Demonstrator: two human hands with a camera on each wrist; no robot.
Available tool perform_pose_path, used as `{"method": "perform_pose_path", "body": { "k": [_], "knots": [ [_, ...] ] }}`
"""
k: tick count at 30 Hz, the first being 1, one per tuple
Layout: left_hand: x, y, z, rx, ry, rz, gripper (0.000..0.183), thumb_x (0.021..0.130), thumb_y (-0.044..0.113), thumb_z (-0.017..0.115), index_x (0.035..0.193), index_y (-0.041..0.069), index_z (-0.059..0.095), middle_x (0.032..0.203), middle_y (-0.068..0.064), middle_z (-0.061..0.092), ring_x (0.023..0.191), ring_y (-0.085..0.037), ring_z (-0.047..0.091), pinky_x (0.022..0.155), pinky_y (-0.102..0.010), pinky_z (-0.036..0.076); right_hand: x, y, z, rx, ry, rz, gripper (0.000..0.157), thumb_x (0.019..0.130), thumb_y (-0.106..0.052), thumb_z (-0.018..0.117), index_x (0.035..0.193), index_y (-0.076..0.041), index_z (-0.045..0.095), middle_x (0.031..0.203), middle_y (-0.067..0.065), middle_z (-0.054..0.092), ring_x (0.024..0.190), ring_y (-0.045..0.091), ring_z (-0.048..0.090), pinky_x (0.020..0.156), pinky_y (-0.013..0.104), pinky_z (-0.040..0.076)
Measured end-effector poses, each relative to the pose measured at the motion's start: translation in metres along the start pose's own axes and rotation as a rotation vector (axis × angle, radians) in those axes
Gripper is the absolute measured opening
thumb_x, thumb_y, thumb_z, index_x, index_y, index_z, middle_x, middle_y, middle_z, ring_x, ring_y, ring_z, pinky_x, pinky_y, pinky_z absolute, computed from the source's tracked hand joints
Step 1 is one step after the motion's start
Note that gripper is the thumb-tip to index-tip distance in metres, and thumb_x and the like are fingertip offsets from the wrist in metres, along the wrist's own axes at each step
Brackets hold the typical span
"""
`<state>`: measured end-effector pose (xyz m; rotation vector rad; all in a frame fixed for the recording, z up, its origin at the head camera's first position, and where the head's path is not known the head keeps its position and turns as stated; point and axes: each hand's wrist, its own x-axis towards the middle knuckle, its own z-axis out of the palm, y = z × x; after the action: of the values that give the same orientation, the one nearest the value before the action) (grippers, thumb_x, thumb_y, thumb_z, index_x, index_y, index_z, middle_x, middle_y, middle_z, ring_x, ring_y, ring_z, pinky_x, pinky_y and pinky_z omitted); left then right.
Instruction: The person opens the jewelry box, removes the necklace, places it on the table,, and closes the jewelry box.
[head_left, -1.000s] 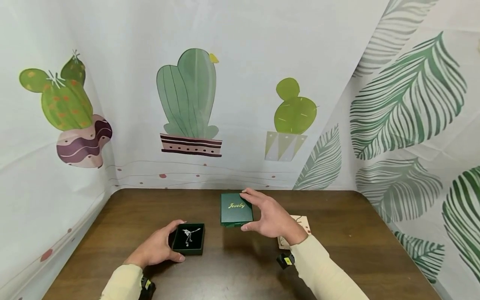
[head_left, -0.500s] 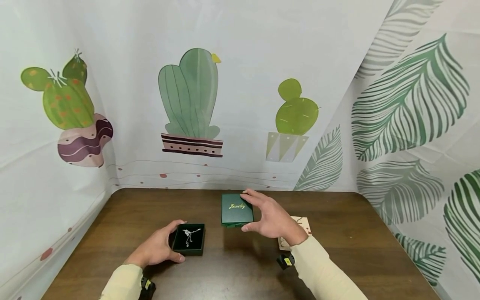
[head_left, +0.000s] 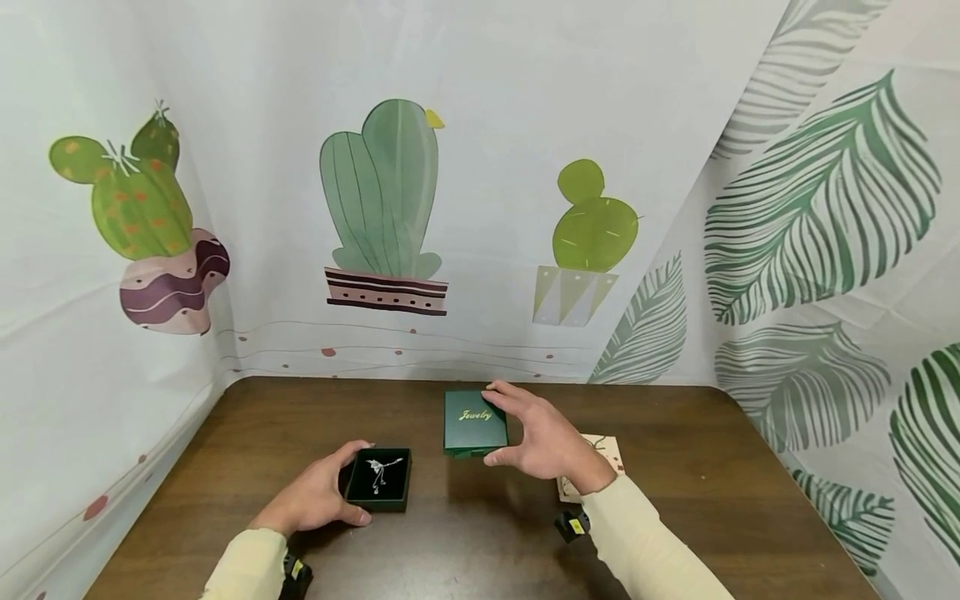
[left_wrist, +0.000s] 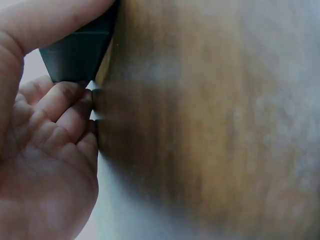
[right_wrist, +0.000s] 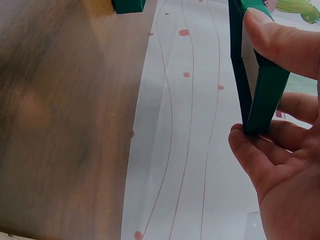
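- Through the head camera I am seeing the left hand (head_left: 309, 496) at between seven and eight o'clock, its thumb and fingers curling round the green box base (head_left: 387, 505), which is sitting on the brown table (head_left: 480, 546) at seven o'clock.
- Inside that base a piece of silver jewelry (head_left: 379, 472) is lying on dark lining.
- The right hand (head_left: 551, 435) is coming into my view at five o'clock, pinching the green lid (head_left: 476, 429) by its near and far edges; the lid is hanging above the table at six o'clock, its gold "Jewelry" lettering facing up.
- A cream patterned card (head_left: 611, 452) is lying partly hidden beneath the right forearm, between four and five o'clock; cactus prints on the backdrop (head_left: 487, 75) are filling twelve o'clock.
- On the left wrist feed I am getting the base's dark wall at ten o'clock, with the thumb crossing above it and fingers bending in below; I cannot tell how every fingertip is meeting it.
- On the right wrist feed the lid is showing its hollow underside at two o'clock, the thumb pressing one wall and fingertips bracing the opposite one, while a green corner is peeking in near twelve o'clock.
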<state>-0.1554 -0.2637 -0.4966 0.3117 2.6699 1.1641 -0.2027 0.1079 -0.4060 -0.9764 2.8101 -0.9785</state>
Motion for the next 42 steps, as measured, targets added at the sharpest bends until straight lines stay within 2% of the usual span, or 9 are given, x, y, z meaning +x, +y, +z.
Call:
{"method": "perform_pose_path", "body": {
  "k": [10,21,35,42],
  "knots": [
    [-0.001,0.002,0.0,-0.008,-0.007,0.005,0.1,0.061,0.024,0.101,0.145,0.015,0.048,0.127,-0.008,0.069,0.093,-0.017,0.063,0.089,-0.039,0.05,-0.001,0.002,0.005,-0.005,-0.003,0.019,0.085,0.079,-0.028,0.092,0.154,-0.016,0.053,0.167,0.009,0.041,0.151,0.037,0.044,0.114,0.056,0.046],
    [-0.003,0.005,-0.002,-0.001,-0.003,-0.03,0.103,0.061,0.025,0.101,0.148,0.015,0.047,0.138,-0.015,0.066,0.095,-0.017,0.063,0.091,-0.041,0.051,-0.003,0.002,0.008,0.013,-0.011,0.013,0.084,0.08,-0.027,0.091,0.154,-0.014,0.052,0.166,0.01,0.042,0.151,0.037,0.044,0.114,0.057,0.047],
    [-0.002,0.003,-0.001,0.001,-0.001,-0.041,0.103,0.061,0.026,0.101,0.149,0.016,0.047,0.141,-0.016,0.064,0.098,-0.016,0.063,0.093,-0.043,0.051,-0.008,0.005,0.011,0.02,-0.005,0.004,0.084,0.079,-0.026,0.091,0.153,-0.013,0.054,0.165,0.012,0.043,0.149,0.038,0.046,0.112,0.057,0.048],
    [-0.001,0.002,0.0,-0.016,-0.012,-0.042,0.103,0.062,0.026,0.101,0.149,0.016,0.046,0.141,-0.015,0.064,0.095,-0.015,0.064,0.092,-0.04,0.051,-0.01,0.008,0.016,0.033,-0.012,0.034,0.083,0.08,-0.026,0.091,0.154,-0.017,0.053,0.167,0.01,0.041,0.152,0.037,0.043,0.112,0.056,0.047]
  ]
}}
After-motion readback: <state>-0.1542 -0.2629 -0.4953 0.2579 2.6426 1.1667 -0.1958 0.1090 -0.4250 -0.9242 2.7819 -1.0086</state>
